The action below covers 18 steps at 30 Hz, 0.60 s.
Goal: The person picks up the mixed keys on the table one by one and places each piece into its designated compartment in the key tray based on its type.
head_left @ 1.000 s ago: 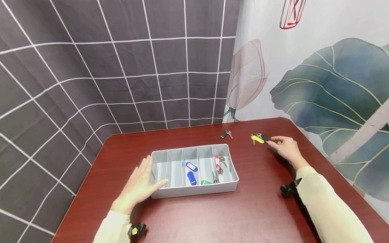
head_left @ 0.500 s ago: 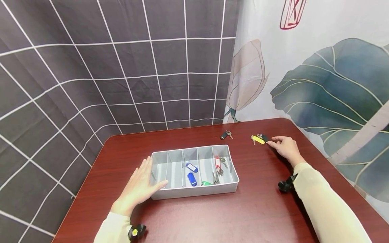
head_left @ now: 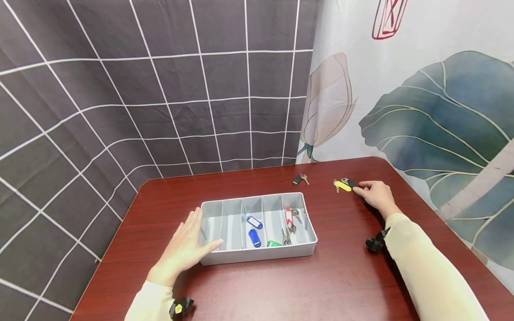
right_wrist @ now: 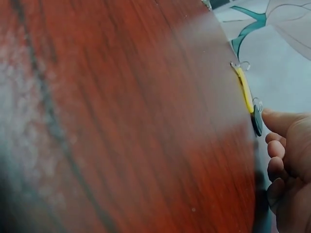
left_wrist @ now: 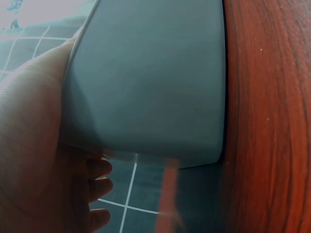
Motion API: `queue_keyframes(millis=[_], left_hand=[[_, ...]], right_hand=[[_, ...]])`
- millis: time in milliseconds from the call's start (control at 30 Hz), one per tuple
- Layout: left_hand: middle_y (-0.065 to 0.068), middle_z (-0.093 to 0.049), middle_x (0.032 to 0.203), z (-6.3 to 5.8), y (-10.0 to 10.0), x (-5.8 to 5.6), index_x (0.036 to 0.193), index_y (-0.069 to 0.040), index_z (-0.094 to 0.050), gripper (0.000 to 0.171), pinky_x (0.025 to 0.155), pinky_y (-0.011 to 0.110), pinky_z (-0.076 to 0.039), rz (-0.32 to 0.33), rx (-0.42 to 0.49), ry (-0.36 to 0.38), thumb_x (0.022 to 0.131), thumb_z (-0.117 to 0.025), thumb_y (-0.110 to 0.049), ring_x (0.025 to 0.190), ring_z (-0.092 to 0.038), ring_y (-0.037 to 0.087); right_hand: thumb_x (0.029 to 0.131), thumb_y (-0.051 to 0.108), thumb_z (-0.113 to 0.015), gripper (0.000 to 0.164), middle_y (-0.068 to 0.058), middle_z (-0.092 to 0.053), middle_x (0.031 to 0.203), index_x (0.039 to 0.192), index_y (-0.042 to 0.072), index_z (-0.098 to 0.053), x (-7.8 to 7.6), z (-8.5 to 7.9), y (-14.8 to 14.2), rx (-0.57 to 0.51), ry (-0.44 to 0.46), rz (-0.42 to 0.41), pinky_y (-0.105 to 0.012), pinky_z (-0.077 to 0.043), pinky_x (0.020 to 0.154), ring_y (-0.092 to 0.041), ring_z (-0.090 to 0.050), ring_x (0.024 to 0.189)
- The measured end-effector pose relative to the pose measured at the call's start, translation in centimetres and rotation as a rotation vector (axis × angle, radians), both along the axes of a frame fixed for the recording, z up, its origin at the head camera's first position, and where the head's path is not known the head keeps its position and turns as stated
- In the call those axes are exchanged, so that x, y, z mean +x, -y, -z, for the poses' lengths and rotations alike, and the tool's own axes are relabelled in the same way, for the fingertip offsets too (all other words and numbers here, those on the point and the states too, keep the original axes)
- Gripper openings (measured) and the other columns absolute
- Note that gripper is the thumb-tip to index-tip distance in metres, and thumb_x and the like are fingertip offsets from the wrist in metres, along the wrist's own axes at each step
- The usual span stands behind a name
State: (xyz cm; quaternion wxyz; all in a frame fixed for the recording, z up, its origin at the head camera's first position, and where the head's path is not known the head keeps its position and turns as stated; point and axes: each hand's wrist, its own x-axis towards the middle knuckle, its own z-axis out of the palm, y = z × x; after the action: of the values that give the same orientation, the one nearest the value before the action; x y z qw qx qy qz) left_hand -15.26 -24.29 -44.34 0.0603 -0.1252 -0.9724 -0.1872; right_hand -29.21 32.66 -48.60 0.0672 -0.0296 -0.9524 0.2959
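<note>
Staying put, my right hand [head_left: 375, 195] touches the black key tag [head_left: 351, 183] beside the yellow key tag [head_left: 343, 186], still unlifted on the worktop [head_left: 257, 290]; I cannot tell if it pinches. My left hand [head_left: 180, 245], fingers extended, rests against the divided tray [head_left: 265, 255].

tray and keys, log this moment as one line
left grip: on gray tray, left end | right grip: at black tag beside yellow tag | in tray: blue tags, red-tagged keys, green tag
</note>
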Motion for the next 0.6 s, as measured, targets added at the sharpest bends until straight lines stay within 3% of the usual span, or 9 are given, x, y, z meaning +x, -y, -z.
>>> queue_keyframes(millis=[100, 300, 600], left_hand=[[0.019, -0.023, 0.156, -0.02, -0.02, 0.00, 0.154, -0.003, -0.015, 0.110, 0.111, 0.058, -0.022, 0.003, 0.003, -0.002, 0.078, -0.061, -0.070, 0.143, -0.020, 0.036], [0.019, -0.022, 0.156, -0.18, -0.07, 0.10, 0.154, -0.003, -0.015, 0.111, 0.111, 0.057, -0.022, 0.002, 0.000, 0.006, 0.078, -0.059, -0.071, 0.143, -0.020, 0.036], [0.019, -0.022, 0.156, -0.10, -0.03, 0.13, 0.153, -0.002, -0.015, 0.114, 0.111, 0.057, -0.022, 0.002, -0.007, 0.002, 0.077, -0.052, -0.078, 0.143, -0.020, 0.036]], right_hand=[[0.092, 0.038, -0.062, 0.056, -0.012, -0.062, 0.083, 0.126, -0.007, -0.058, -0.14, 0.15, -0.07, 0.034, -0.006, -0.008, -0.047, -0.043, 0.075, -0.033, -0.051, 0.086], [0.091, 0.046, -0.062, 0.062, -0.022, -0.065, 0.104, 0.130, -0.001, -0.057, -0.04, 0.03, 0.25, 0.078, 0.008, 0.011, -0.051, -0.045, 0.071, -0.041, -0.056, 0.094], [0.091, 0.042, -0.063, 0.053, -0.025, -0.062, 0.114, 0.129, 0.005, -0.061, -0.24, 0.13, 0.65, 0.086, 0.028, 0.085, -0.052, -0.045, 0.070, -0.046, -0.053, 0.101]])
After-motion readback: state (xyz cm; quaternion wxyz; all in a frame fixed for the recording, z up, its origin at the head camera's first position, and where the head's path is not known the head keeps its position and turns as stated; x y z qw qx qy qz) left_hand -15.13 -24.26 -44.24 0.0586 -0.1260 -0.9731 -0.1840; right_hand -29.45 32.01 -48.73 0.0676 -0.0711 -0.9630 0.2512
